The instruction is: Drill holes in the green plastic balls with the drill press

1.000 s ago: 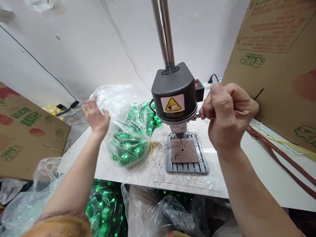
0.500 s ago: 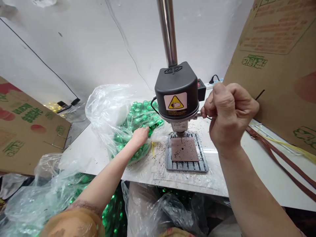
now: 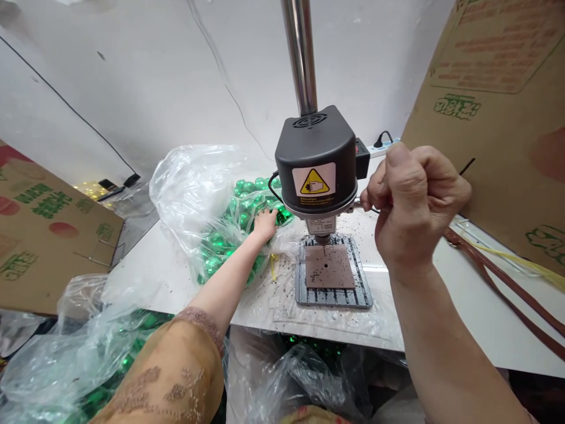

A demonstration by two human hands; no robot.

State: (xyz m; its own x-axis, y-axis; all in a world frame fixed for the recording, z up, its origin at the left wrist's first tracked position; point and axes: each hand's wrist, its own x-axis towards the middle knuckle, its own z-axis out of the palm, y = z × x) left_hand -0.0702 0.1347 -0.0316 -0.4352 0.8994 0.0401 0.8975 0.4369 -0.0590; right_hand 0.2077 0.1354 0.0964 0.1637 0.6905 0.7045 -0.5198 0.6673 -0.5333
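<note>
A small black drill press (image 3: 315, 156) stands in front of me. My right hand (image 3: 415, 200) is closed in a fist round its feed lever (image 3: 356, 203) on the right side. Under the bit lies a brown square board (image 3: 330, 268) with a hole in it, on the grooved grey base (image 3: 302, 294). To the left, my left hand (image 3: 266, 225) reaches over shiny green balls (image 3: 220, 238) in an open clear plastic bag (image 3: 180, 182). Its fingers are stretched out and bent over the balls; the tips are partly hidden.
Dark shavings are scattered on the white table (image 3: 154, 282). Cardboard boxes stand at the left (image 3: 44, 235) and right (image 3: 498, 135). A brown strap (image 3: 498, 282) lies at the right. More bagged green balls (image 3: 103, 391) are below the table edge. A yellow tie (image 3: 273, 266) lies beside the base.
My left hand has moved farther forward and slightly right over the green balls, and its fingers have spread from a more closed shape. My right hand stays on the lever.
</note>
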